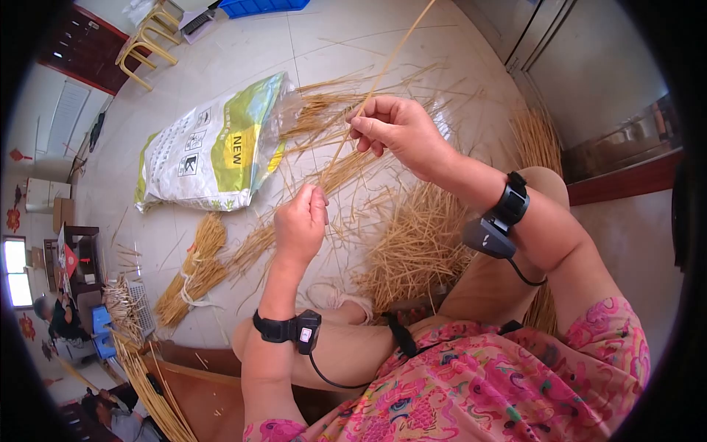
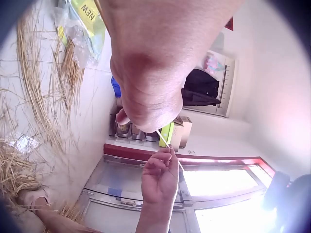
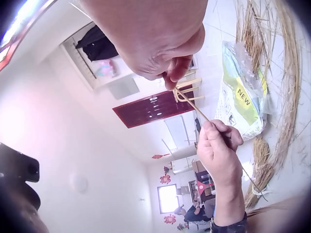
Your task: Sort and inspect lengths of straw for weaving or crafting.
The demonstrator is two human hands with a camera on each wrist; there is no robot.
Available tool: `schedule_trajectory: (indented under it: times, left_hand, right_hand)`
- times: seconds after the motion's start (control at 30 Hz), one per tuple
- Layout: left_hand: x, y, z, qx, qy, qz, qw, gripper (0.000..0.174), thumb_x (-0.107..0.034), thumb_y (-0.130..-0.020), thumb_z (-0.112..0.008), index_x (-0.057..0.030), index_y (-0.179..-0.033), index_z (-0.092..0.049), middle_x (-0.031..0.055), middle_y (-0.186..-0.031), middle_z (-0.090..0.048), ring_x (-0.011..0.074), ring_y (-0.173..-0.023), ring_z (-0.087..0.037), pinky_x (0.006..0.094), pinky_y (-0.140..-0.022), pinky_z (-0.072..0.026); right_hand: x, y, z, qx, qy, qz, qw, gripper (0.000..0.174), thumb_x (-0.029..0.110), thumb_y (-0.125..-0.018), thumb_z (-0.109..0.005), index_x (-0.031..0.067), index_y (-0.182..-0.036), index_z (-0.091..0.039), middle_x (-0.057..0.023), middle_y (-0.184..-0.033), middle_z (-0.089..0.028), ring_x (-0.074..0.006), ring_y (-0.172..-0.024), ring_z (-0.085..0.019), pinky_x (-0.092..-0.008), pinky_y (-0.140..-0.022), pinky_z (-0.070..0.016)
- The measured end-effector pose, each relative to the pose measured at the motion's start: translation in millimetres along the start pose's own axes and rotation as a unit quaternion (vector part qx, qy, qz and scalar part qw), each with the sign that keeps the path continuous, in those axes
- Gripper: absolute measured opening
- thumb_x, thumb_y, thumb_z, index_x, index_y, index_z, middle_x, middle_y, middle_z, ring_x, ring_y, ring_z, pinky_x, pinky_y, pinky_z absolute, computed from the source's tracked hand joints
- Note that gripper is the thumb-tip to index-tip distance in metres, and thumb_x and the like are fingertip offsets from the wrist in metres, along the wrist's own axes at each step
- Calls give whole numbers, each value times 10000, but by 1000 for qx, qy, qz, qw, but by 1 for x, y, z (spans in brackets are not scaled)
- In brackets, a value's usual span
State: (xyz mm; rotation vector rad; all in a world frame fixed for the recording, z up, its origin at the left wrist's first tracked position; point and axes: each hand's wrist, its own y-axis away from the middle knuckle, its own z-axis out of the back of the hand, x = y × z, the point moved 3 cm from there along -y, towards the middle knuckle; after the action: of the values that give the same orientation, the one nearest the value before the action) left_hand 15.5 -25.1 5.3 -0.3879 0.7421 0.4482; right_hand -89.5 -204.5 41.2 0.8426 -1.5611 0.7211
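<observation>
Tiled floor, straw slanting, pinched by hands

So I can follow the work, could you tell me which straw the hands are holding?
The single straw stretched between the left hand and right hand, raised above the loose pile on the floor.

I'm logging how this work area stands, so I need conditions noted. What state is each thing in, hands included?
Left hand: curled, pinching the stalk
Right hand: pinching the same stalk
Stalk: held slantwise between the hands
Straw bundle: tied, lying on the floor
Straw heap: loose
Sack: lying down, printed side up
Dark garment: hanging
Red door: looks shut
</observation>
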Motion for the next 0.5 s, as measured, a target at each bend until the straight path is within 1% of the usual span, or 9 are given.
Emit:
schedule_trajectory:
  times: [0.07,0.27,0.37,0.47,0.5]
  left_hand:
    - [-1,0,-1,-7,-1,0,1000,232,-191,-932,-483,-66,-744,-538,70,-503,-550,244,-463,-571,351,-451,-428]
    - [-2,-1,-4,-41,-40,-30,998,216,-173,-920,-499,-67,-735,-534,79,-506,-540,272,-463,-561,360,-442,-419]
    - [-1,-2,-3,-36,-53,-35,997,214,-165,-924,-494,-69,-737,-536,73,-505,-542,261,-462,-564,350,-439,-420]
    - [-8,-1,-2,-11,-13,-28,999,223,-167,-934,-480,-61,-745,-534,63,-501,-542,229,-459,-568,328,-442,-424]
    - [-8,-1,-2,-2,8,-25,1000,227,-166,-937,-473,-57,-748,-533,59,-503,-544,216,-459,-569,319,-446,-426]
  right_hand:
    - [1,2,-1,-8,-23,-10,1000,140,116,-885,-565,-19,-907,-599,-60,-796,-640,-95,-673,-609,-208,-550,-463]
    - [1,3,-1,-14,-63,13,998,125,57,-866,-529,-42,-889,-602,-68,-795,-632,-89,-646,-587,-204,-543,-456]
    - [2,4,-3,-17,-78,13,997,132,58,-865,-527,-44,-897,-605,-72,-790,-628,-89,-635,-577,-201,-541,-453]
    - [-1,4,-3,-13,-116,-2,993,129,72,-868,-525,-32,-897,-597,-68,-781,-617,-93,-630,-570,-205,-538,-450]
    - [-4,3,-3,-6,-151,-27,988,123,83,-877,-520,-18,-902,-585,-62,-776,-604,-94,-624,-560,-205,-537,-445]
